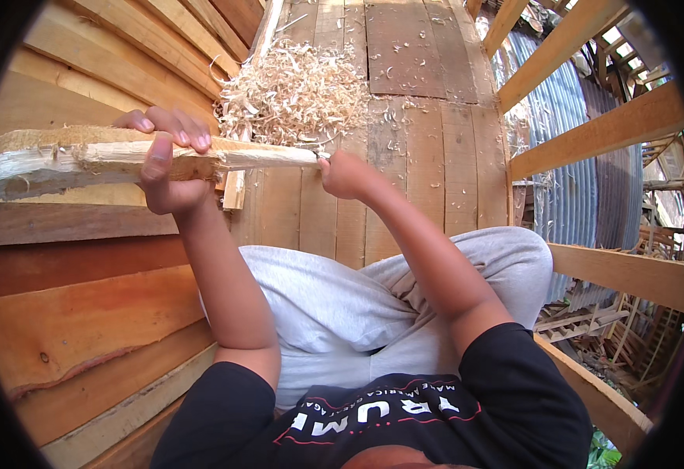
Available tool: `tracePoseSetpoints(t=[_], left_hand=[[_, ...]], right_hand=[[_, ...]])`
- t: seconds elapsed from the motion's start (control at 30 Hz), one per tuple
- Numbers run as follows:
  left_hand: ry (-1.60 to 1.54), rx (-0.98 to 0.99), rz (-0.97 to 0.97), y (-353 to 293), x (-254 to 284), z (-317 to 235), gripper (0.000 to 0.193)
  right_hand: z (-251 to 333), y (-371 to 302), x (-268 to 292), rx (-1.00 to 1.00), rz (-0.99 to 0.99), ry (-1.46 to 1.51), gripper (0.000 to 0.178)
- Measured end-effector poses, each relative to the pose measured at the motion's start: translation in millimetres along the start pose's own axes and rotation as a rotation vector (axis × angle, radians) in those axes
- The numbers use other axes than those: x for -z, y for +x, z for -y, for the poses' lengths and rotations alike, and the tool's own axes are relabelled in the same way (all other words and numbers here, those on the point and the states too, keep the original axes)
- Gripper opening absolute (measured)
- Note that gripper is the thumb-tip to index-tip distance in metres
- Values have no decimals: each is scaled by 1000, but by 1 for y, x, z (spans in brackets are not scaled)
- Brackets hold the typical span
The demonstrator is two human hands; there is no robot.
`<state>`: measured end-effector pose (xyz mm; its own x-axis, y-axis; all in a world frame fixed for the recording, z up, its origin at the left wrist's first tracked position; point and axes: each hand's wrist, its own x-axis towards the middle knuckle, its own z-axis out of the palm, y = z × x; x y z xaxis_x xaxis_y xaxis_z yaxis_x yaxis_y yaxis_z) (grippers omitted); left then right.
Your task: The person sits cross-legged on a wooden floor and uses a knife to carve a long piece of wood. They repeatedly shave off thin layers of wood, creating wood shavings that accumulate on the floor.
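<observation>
A long, rough piece of wood (60,160) runs across from the left rim, pale where its surface is cut and tapering toward its right end. My left hand (171,160) grips it near the middle, with the fingers over the far side and the thumb on the near face. At the thin right end, my right hand (346,176) is closed in a fist. A small dark bit shows between that fist and the wood's tip, but what the fingers hold is hidden.
Curled wood shavings (299,98) lie heaped on the plank floor (420,156) beyond the wood. Stacked boards (100,313) line the left side. A timber railing (600,141) stands on the right, with corrugated metal sheets (568,203) outside it. My bent legs (334,301) are below my hands.
</observation>
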<state>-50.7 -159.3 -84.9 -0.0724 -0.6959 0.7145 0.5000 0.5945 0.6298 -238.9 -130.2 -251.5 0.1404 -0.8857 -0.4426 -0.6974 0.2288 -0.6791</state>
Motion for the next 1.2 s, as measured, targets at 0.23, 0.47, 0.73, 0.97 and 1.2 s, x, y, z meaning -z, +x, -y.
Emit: tracePoseSetpoints(t=[0.23,0.47,0.73,0.97,1.2], left_hand=[[-40,-5,14,0,12,-2,28],[-82,4,73,1,9,0,27],[-49,5,61,4,4,1,28],[-110,13,112,0,12,-3,30],[-69,6,61,3,6,0,30]], right_hand=[[-3,-3,-3,-26,22,-13,45],[-7,0,-1,-52,33,12,43],[-11,3,-6,-39,-30,-1,42],[-12,-5,4,-117,97,37,49],[-38,18,-19,26,-68,-71,50]])
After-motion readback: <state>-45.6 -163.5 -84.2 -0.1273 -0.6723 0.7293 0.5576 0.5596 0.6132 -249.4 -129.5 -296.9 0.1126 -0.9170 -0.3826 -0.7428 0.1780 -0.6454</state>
